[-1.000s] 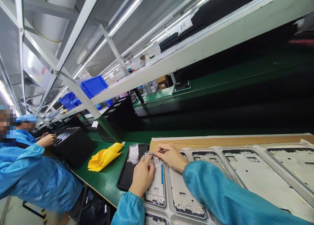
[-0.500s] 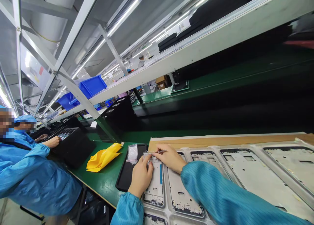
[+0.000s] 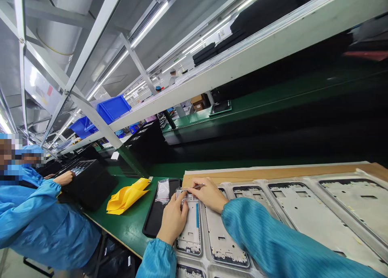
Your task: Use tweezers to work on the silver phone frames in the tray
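My left hand lies over the top left of a phone middle frame with a blue strip along its right side. Its fingers are bent and close together at a small clear piece I cannot make out. In my right hand is a thin pair of metal tweezers, pinched between thumb and fingers. The tips point left, meeting the left fingertips at the frame's upper end. The frame sits in a pale moulded tray with several similar frames.
Left of the frames, a black tray holds a clear plastic bag of small parts. A crumpled yellow sheet lies on the green bench. Black stacked trays stand near a co-worker in blue. A white shelf beam crosses above.
The view has shifted slightly, so the bench items sit a little differently in the picture. Both hands keep nearly the same place at the frame's upper end.
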Motion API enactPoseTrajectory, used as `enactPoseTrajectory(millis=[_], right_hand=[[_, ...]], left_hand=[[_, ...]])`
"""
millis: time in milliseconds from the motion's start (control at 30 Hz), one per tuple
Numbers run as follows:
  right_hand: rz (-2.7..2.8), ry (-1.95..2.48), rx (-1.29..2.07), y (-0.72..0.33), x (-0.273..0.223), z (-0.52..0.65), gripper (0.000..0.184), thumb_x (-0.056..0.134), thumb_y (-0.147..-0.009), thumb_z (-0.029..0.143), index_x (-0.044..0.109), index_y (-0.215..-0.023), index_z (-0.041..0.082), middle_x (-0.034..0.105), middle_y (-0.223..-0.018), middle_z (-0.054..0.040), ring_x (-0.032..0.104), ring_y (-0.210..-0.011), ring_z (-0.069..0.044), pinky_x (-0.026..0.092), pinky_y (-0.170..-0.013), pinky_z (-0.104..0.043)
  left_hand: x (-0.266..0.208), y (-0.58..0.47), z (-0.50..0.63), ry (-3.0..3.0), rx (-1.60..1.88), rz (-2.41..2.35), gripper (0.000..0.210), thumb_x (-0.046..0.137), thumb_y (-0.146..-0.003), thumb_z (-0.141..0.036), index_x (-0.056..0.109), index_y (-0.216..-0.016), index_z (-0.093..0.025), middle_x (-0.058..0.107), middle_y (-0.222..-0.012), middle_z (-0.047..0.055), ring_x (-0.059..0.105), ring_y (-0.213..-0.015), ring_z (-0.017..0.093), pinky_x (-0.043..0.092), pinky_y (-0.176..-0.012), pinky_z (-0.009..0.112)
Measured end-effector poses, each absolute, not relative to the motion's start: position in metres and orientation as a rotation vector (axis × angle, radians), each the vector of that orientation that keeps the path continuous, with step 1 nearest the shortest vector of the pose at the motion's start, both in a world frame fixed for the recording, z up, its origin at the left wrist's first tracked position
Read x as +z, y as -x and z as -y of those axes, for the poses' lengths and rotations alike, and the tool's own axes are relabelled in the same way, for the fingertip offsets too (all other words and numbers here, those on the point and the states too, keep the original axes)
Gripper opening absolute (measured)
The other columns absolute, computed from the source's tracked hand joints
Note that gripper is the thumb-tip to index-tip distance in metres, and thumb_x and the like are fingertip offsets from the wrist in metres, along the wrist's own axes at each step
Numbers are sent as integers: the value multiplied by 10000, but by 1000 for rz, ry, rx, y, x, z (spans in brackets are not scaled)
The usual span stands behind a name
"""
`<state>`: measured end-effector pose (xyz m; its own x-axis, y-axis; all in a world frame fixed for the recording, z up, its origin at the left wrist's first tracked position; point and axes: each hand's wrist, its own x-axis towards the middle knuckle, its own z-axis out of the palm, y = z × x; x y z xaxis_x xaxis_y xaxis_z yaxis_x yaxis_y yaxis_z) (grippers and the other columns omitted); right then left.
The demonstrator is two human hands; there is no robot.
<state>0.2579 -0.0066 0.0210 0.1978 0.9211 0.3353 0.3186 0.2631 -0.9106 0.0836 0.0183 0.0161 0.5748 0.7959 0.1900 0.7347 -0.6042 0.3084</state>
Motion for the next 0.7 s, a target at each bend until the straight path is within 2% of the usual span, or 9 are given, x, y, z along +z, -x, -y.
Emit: enactPoseTrajectory(millis=[567,700], right_hand=[[1346,1262,654,-257,23,8,215,623,-740,146,518,-556,182,559,-567,17,534,-603,-160,382,-589,-241],[1328,1273,654,-257,22,8,218,639,-722,140,526,-541,186,563,-572,15,546,-644,-175,387,-621,-253]], left_hand=[[11,-81,-23,-2612,470,-1258,469,335,-945,-277,552,-1348,-176,599,-1292,136,581,-1195,265,463,-1023,394],[8,-80,-25,-2611,488,-1240,478,336,-944,-281,556,-1350,-155,581,-1334,152,557,-1233,279,454,-1042,421]])
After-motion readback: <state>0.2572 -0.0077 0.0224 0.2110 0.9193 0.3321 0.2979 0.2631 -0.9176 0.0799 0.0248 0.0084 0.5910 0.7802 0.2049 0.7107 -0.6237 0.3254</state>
